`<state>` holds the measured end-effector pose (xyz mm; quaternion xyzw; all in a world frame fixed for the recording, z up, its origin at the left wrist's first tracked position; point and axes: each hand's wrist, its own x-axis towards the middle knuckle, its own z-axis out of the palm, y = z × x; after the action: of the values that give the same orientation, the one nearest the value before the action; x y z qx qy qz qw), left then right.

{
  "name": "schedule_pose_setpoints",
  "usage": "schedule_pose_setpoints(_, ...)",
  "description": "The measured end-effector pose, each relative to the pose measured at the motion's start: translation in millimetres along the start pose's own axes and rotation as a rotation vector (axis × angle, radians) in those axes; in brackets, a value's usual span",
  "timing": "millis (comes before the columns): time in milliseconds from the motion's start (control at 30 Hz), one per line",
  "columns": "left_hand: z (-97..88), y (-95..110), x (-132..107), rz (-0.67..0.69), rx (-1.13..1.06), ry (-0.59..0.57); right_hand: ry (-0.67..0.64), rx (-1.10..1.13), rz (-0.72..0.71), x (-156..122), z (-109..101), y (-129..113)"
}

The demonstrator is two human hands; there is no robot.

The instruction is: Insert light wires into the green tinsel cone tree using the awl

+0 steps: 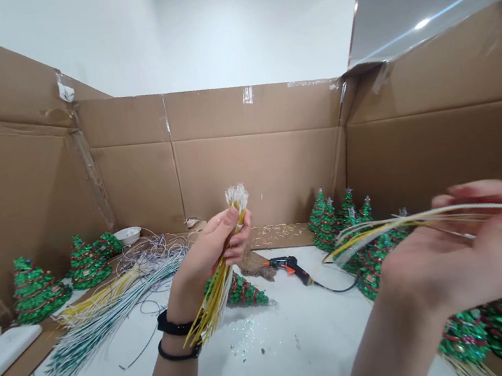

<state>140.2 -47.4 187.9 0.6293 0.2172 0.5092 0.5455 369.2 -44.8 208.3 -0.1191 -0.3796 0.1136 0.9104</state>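
My left hand (221, 238) is closed round a bundle of yellow and white wires (219, 297). White tips of the bundle stick up above the fingers, and the long ends hang down past the wrist. On the right, my right hand (466, 253) is raised with its fingers bent round a few loose white and yellow wires (384, 226); part of this hand lies in the dark edge of the picture. Behind my left hand, a small green sequinned Christmas tree (247, 292) lies on its side on the white tabletop (283, 370).
A hot glue gun (294, 268) with a black cord lies mid-table. Piles of green, white and yellow wires (106, 304) spread at left. Several sequinned trees (38, 290) stand left, more (322, 221) at right. A white bowl (128, 235) sits by the cardboard walls (260, 160).
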Motion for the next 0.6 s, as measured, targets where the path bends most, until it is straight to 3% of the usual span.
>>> schedule_pose_setpoints(33, 0.8, 0.4, 0.0, 0.000, -0.056, -0.005, 0.032, 0.065, -0.110, -5.5, 6.3, -1.4)
schedule_pose_setpoints(67, 1.9, 0.6, -0.2, -0.007, -0.104, -0.015, -0.018, 0.109, -0.144, -12.3, 13.0, -2.5)
schedule_pose_setpoints(200, 7.1, -0.1, -1.0, -0.054, -0.219, -0.050, -0.359, 0.095, 0.123, -44.5, 35.2, -3.1)
schedule_pose_setpoints(367, 15.6, -1.5, -1.2, -0.055, -0.270, -0.063, -0.743, -0.159, 0.089, -64.9, 46.1, 4.8)
schedule_pose_setpoints(600, 21.5, 1.0, -1.9, -0.050, -0.250, -0.073, -0.853, -0.230, -0.060, -59.6, 45.9, 22.3)
